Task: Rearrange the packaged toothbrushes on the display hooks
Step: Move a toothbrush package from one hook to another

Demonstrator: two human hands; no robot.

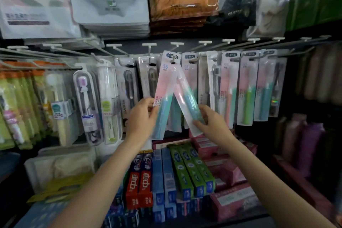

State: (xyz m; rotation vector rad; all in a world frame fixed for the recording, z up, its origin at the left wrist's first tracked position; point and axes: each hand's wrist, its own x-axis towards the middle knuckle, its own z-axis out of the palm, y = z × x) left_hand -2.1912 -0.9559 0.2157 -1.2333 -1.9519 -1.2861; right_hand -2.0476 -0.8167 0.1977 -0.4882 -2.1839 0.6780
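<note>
At frame centre, two hooked toothbrush packs [164, 96] are splayed downward, one pinched by the left hand [141, 116], one [187, 98] by the right hand [211, 122].

A row of white display hooks [149, 45] juts from a dark back panel, each carrying hanging packaged toothbrushes [227, 89]. Below, a shelf [240, 217] holds boxed toothpaste lying flat: red boxes [139, 187], blue boxes [162, 176], green boxes [192, 168], with pink packs [231, 174] to the right
</note>
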